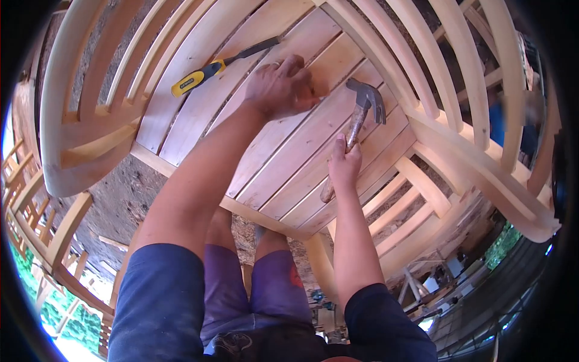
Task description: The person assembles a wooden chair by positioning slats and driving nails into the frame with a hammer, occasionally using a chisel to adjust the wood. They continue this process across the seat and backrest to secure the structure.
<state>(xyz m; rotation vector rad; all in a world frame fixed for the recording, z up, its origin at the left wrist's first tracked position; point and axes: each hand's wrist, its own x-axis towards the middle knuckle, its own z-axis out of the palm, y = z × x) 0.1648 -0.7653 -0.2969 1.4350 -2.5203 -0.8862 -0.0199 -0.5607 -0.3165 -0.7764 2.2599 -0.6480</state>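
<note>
My right hand [345, 161] is wrapped round the handle of a claw hammer [358, 114], its dark metal head pointing away from me over the slatted wooden seat [283, 157]. Left of the hammer, my left hand [282, 87] is curled just above the slats, fingers bent together. Something small and pale shows by its fingertips, too small to name. A chisel [202, 77] with a yellow and black handle lies on the slats to the left of my left hand, its dark blade pointing up and right.
Curved slatted wooden sides [443, 66] rise at the right, and a similar slatted side [60, 108] stands at the left. More wooden frames [66, 232] are at the lower left, above brown ground. My legs are against the near edge of the seat.
</note>
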